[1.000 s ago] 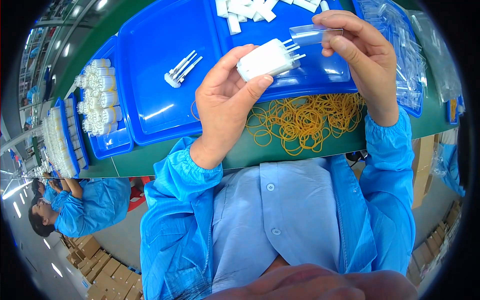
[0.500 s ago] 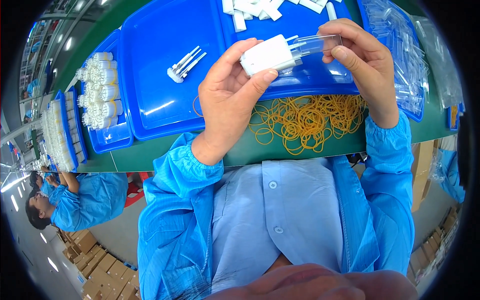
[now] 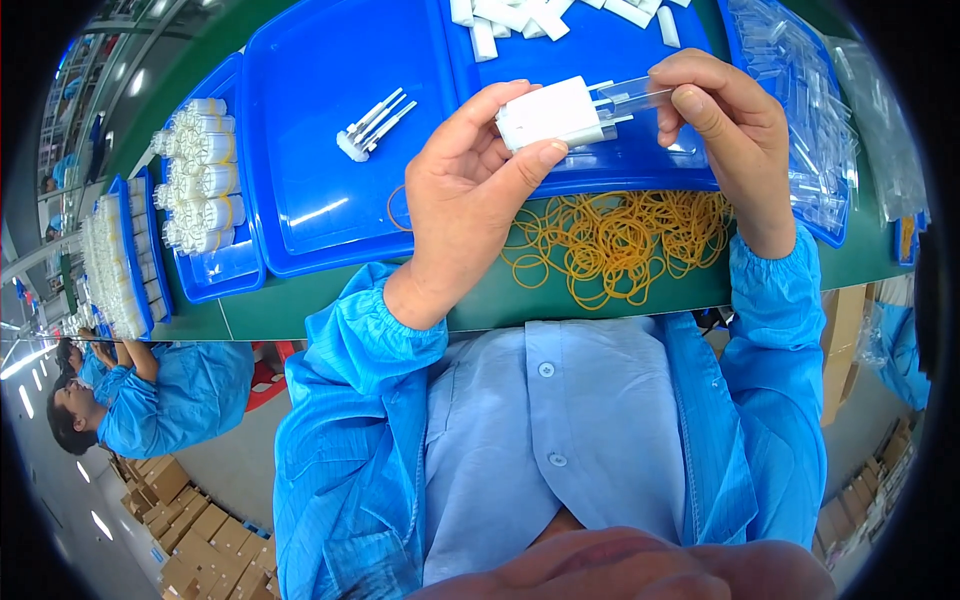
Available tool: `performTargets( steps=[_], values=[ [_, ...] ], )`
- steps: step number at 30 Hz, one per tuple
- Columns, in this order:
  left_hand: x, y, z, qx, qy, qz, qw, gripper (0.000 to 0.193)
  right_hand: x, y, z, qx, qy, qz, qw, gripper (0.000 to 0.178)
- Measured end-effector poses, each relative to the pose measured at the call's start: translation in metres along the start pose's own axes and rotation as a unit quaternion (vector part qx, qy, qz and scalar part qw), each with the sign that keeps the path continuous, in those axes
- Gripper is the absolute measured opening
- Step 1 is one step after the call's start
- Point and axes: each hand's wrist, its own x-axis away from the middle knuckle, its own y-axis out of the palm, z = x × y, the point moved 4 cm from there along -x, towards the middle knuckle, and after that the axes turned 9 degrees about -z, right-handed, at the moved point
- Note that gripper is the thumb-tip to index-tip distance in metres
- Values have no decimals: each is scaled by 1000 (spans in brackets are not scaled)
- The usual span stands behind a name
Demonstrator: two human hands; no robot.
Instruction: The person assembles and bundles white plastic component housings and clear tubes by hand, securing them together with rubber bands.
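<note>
My left hand grips a white rectangular plastic casing between thumb and fingers, tilted a little above the blue tray. Several thin pale prongs stick out of its right end. Between the thumb and forefinger of my right hand is the outer end of a clear plastic sleeve. The sleeve's other end is among the prongs at the casing's mouth; how far in it reaches I cannot tell. Left of my hands, a white piece with several metal-tipped prongs lies on a blue tray.
Below my hands lies a heap of yellow rubber bands on the green table. White casings sit in the far tray, clear sleeves in the right one. Banded white bundles fill a left bin. A co-worker is at the left.
The casing has shifted slightly right in my left hand. My right fingers have changed their hold at the sleeve's outer end, and its angle differs slightly.
</note>
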Motion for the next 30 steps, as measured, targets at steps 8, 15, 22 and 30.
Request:
performTargets(
  steps=[8, 15, 22, 30],
  values=[
    [-1, -1, 0, -34, 20, -24, 999, 45, 1, 5, 0, 15, 49, 15, 999, 22],
    [-2, -2, -1, -53, 27, -21, 998, 44, 5, 5, 1, 3, 73, 40, 997, 21],
    [0, -4, -1, -80, 83, -13, 993, 44, 5, 7, 3, -65, 93, 20, 993, 21],
    [-1, -6, -2, -128, 101, -10, 987, 41, 5, 11, 8, -108, 92, 31, 989, 23]
  ],
)
